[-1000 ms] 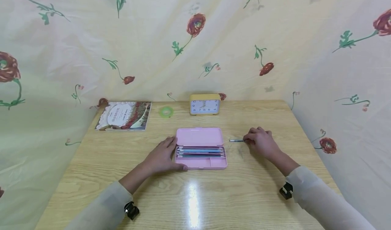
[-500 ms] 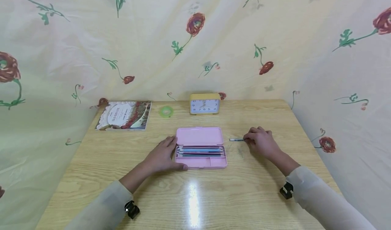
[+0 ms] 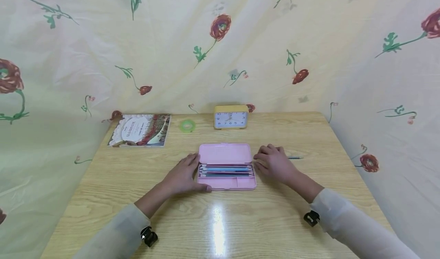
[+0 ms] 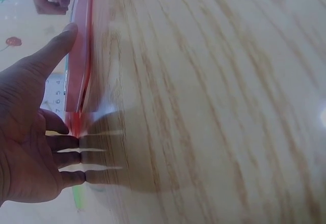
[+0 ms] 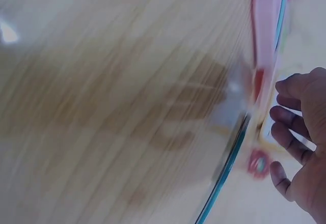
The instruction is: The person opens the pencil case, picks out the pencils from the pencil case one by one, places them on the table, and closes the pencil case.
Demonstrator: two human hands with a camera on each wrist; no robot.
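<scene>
A pink pencil case (image 3: 225, 154) lies unfolded on the table, with several pencils (image 3: 225, 170) in its long compartment. My left hand (image 3: 180, 177) rests at the case's left side; its thumb reaches the near edge and its straight fingers lie along the far left. At the case's right side is my right hand (image 3: 276, 165), fingers loosely bent, holding nothing. Under it a loose teal pencil (image 3: 295, 157) lies on the table, its right end showing past the hand. In the right wrist view the fingers are apart from this pencil (image 5: 224, 173).
A yellow clock (image 3: 230, 117) stands behind the case, by the floral cloth (image 3: 172, 41) that surrounds the table. A green ring of tape (image 3: 187, 125) and a magazine (image 3: 139, 130) lie at the back left of the wooden table (image 3: 172, 228).
My right hand has moved left from the loose pencil's right end to the case's right side, uncovering that end. The left hand and the case have stayed in place.
</scene>
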